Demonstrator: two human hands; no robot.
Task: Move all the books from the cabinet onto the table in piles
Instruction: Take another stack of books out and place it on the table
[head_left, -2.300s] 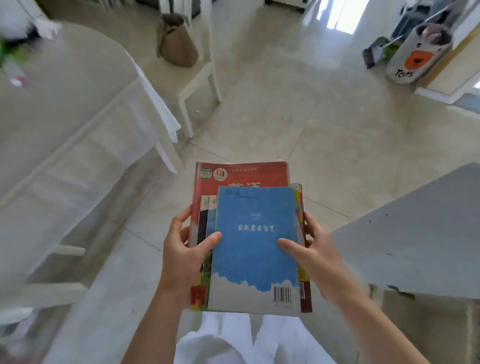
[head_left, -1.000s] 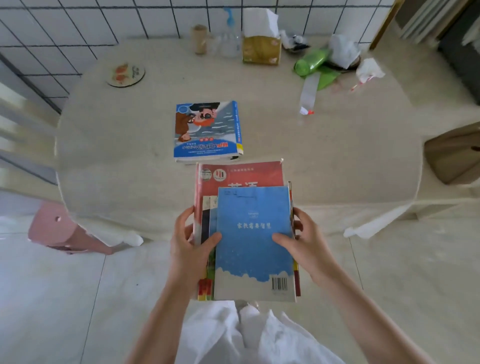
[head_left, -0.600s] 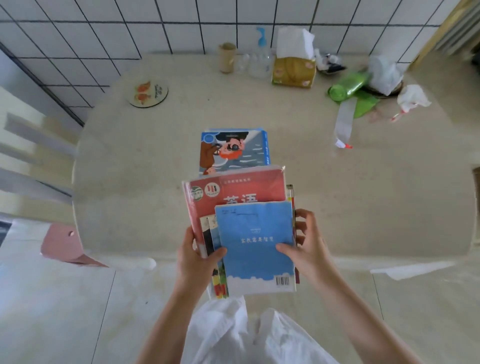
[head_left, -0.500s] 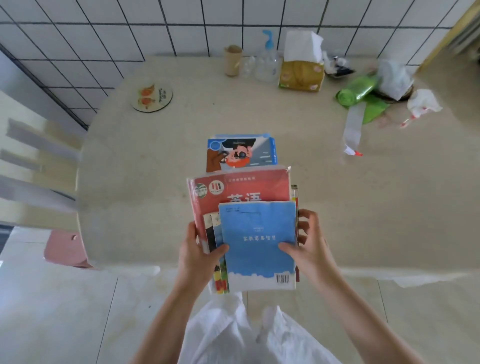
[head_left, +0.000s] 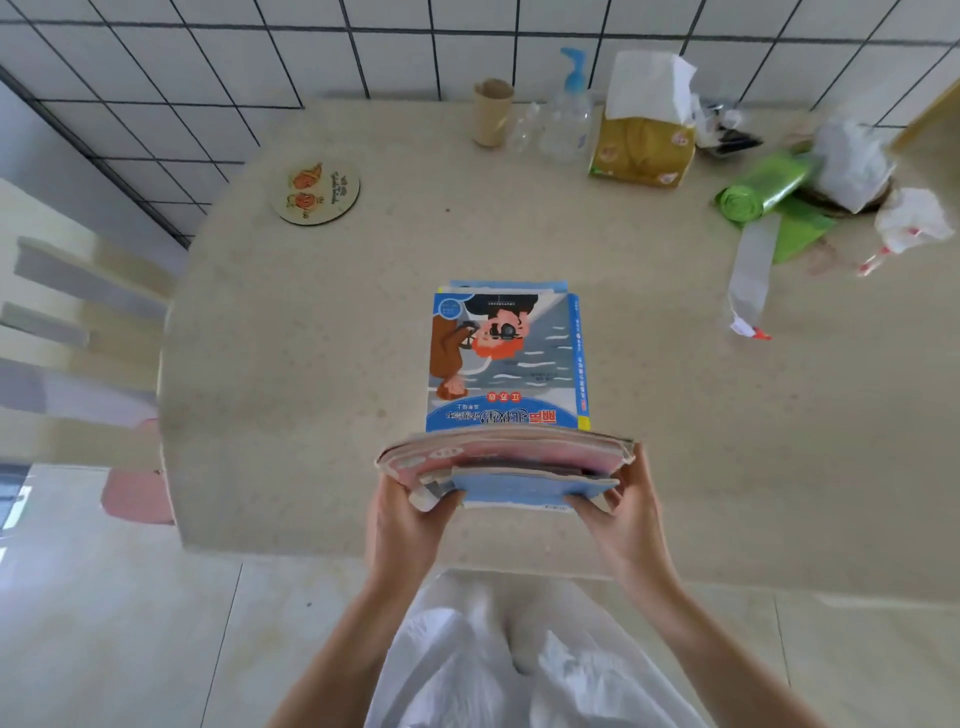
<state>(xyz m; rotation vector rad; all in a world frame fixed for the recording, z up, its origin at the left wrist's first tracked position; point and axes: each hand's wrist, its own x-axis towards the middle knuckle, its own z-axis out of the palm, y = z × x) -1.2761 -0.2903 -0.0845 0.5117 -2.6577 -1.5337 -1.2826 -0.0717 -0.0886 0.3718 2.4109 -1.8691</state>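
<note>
Your left hand (head_left: 402, 525) and right hand (head_left: 626, 512) grip a stack of books (head_left: 506, 465) by its sides, tipped nearly edge-on above the table (head_left: 311, 364). It hangs just in front of the blue-covered pile (head_left: 506, 364) lying there.

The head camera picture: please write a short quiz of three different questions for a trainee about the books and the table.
1. True or false: the stack of books is held by both the left hand and the right hand.
2. Which thing lies nearest the far edge of the held stack? A. round coaster B. blue picture book C. tissue pack
3. Fill in: the green roll lies at the table's far ____ side.

Key: 1 true; 2 B; 3 right.
</note>
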